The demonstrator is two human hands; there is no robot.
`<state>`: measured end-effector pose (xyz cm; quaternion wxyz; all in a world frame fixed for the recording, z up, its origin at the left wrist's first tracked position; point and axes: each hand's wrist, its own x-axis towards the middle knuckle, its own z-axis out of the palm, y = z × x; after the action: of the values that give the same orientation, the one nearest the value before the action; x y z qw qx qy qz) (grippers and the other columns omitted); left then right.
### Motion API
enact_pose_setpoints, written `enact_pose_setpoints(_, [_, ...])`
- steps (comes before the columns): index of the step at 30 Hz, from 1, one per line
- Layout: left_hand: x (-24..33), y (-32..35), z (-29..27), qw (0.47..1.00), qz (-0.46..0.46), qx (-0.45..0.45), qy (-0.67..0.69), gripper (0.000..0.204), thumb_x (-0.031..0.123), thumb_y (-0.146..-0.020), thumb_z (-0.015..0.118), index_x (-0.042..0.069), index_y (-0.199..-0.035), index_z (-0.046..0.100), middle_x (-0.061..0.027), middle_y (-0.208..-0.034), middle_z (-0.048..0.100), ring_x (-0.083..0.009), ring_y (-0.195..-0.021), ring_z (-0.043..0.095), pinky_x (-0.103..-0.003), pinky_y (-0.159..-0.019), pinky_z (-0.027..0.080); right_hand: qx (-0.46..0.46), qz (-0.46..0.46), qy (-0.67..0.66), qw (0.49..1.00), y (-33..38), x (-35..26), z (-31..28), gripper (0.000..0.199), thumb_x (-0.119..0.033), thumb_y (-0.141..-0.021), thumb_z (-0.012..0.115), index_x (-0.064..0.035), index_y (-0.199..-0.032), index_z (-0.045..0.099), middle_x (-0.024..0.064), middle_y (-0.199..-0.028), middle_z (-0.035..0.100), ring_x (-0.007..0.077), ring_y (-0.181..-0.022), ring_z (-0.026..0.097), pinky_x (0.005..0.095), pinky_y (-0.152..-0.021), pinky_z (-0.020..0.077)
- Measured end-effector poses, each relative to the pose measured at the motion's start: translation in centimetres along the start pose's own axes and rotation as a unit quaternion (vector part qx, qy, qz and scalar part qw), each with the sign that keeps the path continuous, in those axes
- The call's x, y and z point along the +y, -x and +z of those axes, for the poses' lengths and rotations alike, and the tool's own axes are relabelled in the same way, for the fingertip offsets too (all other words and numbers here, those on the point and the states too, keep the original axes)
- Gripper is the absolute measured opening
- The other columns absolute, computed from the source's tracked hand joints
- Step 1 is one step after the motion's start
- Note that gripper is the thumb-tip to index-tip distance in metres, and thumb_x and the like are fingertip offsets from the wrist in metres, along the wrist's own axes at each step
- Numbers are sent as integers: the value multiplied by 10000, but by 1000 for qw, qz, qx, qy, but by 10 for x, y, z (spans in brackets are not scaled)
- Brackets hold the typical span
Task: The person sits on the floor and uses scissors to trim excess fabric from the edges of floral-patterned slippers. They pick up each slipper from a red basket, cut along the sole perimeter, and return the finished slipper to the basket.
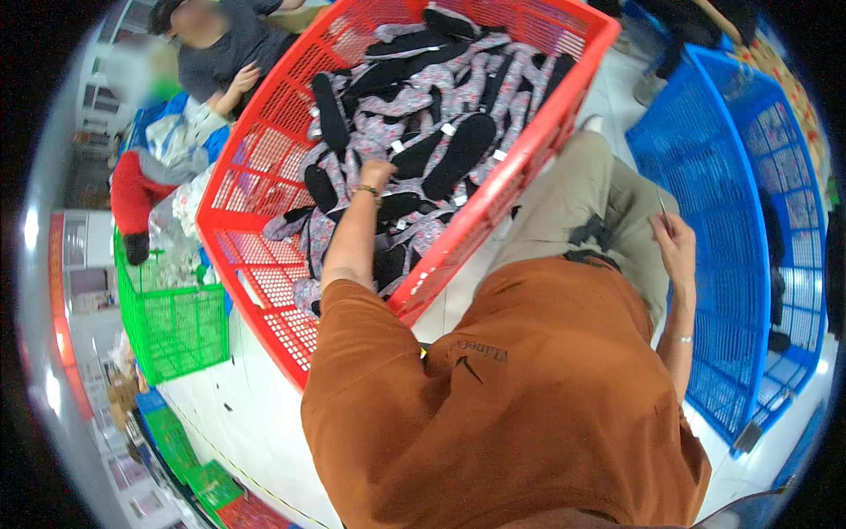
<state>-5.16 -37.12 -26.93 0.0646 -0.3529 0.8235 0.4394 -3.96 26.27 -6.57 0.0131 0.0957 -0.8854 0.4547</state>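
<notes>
The red crate (518, 172) is being occupied by many slippers (463, 152); the blue crate (721, 264) is being seen at the right side; over the slippers the left hand (377, 173) is being held, but whether anything is being gripped cannot be told; by the right hand (677, 245), narrowly pinched, a thin tool (663, 205) is being held.

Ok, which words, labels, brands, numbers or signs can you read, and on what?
Orange shirt: dark lettering and a logo, not copied here.
White tags on cloth pieces: too small to read.
Red basket rim: white marks, too blurred.
</notes>
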Motion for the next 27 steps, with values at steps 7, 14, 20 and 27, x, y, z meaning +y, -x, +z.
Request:
enact_pose_setpoints(7, [23, 21, 40, 885, -10, -225, -406, 787, 149, -622, 676, 189, -1342, 360, -145, -1151, 569, -301, -855, 600, -495, -729, 492, -53, 31, 10, 998, -13, -2, 13, 196, -158, -857, 579, 20, -778, 556, 18, -589, 491, 71, -545, 455, 233, -494, 362])
enact_pose_setpoints(14, [20, 78, 19, 791, 78, -71, -603, 174, 95, -784, 549, 99, -918, 661, -60, -903, 662, -263, -894, 630, -419, -718, 444, -41, 21, 1, 999, -7, -8, 30, 194, -153, -866, 569, 23, -785, 556, 9, -600, 480, 58, -568, 437, 225, -506, 359])
enact_pose_setpoints(20, [42, 83, -34, 895, 167, 94, -403, 344, 342, -692, 658, 79, -912, 636, -155, -894, 645, -335, -851, 615, -419, -745, 484, -50, 7, 10, 999, -13, -21, 25, 163, -136, -825, 605, 11, -771, 561, 2, -594, 490, 65, -555, 410, 223, -501, 347])
enact_pose_setpoints(27, [214, 159, -72, 859, 295, -49, 414, 314, 70, -727, 661, -34, -1013, 578, -102, -910, 641, -212, -843, 627, -319, -775, 500, -26, -52, -60, 997, -8, -37, 29, 127, -27, -741, 635, 7, -852, 584, 28, -689, 501, 83, -609, 436, 218, -553, 371])
